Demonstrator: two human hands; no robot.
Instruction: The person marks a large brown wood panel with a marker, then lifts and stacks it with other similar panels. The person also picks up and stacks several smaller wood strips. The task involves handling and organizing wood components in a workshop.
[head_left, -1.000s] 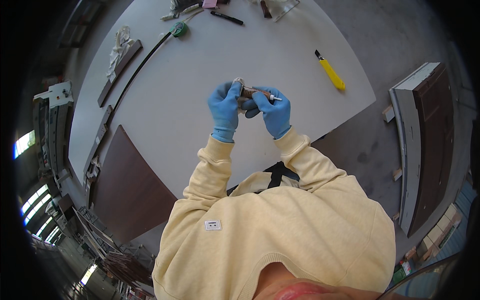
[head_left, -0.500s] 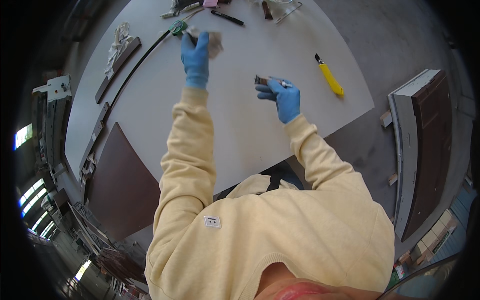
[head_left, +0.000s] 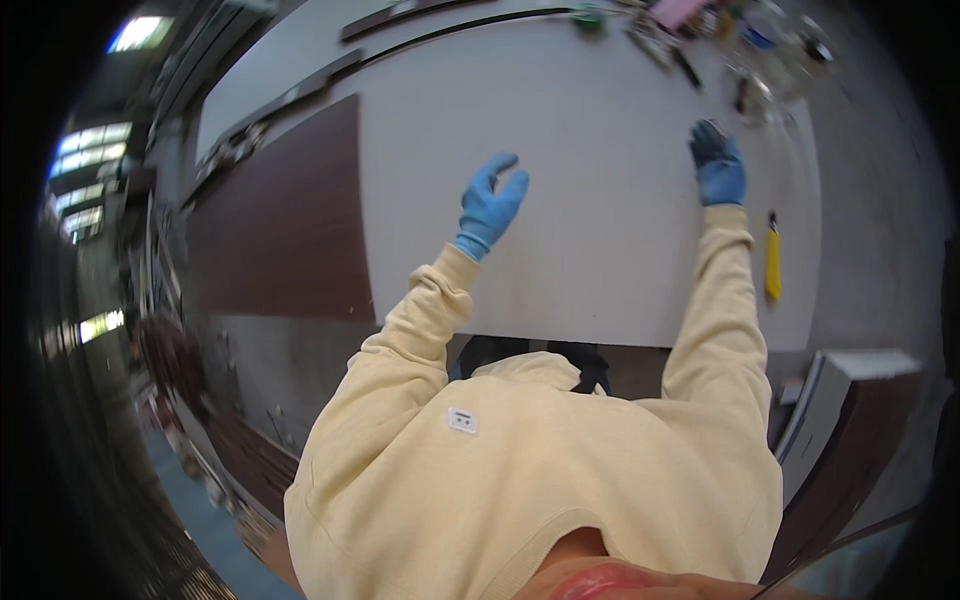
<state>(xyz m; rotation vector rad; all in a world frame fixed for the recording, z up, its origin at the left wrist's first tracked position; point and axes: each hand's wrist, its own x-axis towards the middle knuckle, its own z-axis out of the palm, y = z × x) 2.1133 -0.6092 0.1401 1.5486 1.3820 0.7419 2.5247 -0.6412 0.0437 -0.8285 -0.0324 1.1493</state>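
A: Item one, left hand [head_left: 490,205]?

B: Blue glove, raised over the middle of the white tabletop [head_left: 600,250]. Fingers spread apart, thumb out to the side, nothing in it. Yellow sleeve runs back to the near edge with the elbow bent.

A: Item two, right hand [head_left: 718,168]?

B: Blue glove, arm stretched almost straight toward the far right corner. Fingers curled together, back of the hand up. A small dark piece [head_left: 712,128] may sit at the fingertips; the view is blurred there, so I cannot tell whether they pinch it or only touch it.

A: Nearby stock?

B: A yellow utility knife [head_left: 773,265] lies along the right edge, just beside the right forearm and apart from it. A heap of small tools and clear containers [head_left: 740,40] crowds the far right corner, just beyond the right fingertips. A long dark strip [head_left: 450,28] runs along the far edge. A brown board [head_left: 280,225] lies against the left edge.

A: Handling note?

B: In my judgement the right fingertips should close squarely on the small piece and lift straight up, clear of the heap, with the forearm kept off the knife. The empty left hand can steady itself on the tabletop.
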